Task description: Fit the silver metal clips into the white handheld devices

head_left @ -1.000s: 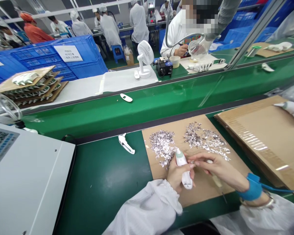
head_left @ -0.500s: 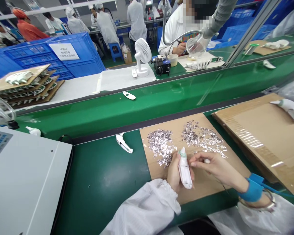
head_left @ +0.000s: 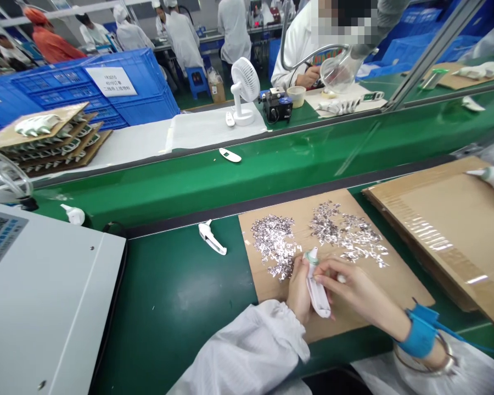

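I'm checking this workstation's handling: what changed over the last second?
The white handheld device, held in the left hand, has shifted slightly right over the cardboard sheet, toward the right hand, whose fingers now rest against it. Nothing was let go. The silver foil scraps and the white plastic part on the green belt stayed put.

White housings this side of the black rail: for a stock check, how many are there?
3: a housing in the left hand, another on the green belt, a third on the cardboard sheet at right, cut off by the frame.

Paper label (head_left: 111,82) on blue crate (head_left: 146,93): characters illegible (too blurred).
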Motion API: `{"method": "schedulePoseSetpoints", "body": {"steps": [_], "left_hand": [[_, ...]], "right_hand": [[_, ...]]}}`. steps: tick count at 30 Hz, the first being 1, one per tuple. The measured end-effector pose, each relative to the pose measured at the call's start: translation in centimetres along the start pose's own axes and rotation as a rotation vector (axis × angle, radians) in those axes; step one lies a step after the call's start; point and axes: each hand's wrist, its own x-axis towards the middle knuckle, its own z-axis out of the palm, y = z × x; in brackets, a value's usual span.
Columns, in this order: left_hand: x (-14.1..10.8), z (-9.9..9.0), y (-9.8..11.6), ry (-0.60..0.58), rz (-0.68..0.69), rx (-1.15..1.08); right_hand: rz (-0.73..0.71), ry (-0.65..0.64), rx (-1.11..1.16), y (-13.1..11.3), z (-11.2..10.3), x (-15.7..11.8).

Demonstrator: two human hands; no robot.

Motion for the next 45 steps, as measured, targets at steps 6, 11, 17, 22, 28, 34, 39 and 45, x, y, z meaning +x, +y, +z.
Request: {"method": "schedulePoseSetpoints", "body": {"steps": [6, 11, 17, 22, 28, 34, 39, 45], "left_hand": [[-0.2, 0.1, 0.0, 0.003, 0.002, 0.011], [-0.2, 0.1, 0.5, -0.182, 0.024, -0.085], [0.2, -0.2, 0.6, -0.209, 0.008, -0.12], [0.1, -0.1, 0.4, -0.175, 0.009, -0.124], [0.1, 0.0, 0.4, -0.148, -0.011, -0.126], [-0.1, 0.0, 0.5, -0.141, -0.017, -0.112], [0.0, 0.1, 0.5, -0.12, -0.014, -0.102], [-0.1, 0.1, 0.4, -0.101, 0.003, -0.098]], "right_hand": [[0.002, 0.044, -0.162, -0.3, 0.5, 0.0], [-0.05, 0.211, 0.15, -2.0, -2.0, -0.5], [-0.382, 0.552, 1.022, -6.5, -4.5, -0.9], [-0.512, 0.539, 1.078, -7.4, -3.3, 0.0], [-0.584, 0.481, 0.999, -7.2, -2.9, 0.4], [-0.594, 0.456, 0.99, -7.2, -2.7, 0.2], [-0.64, 0.454, 0.962, -7.3, -2.5, 0.0], [-0.696, 0.429, 0.828, -7.0, -1.5, 0.1]]}}
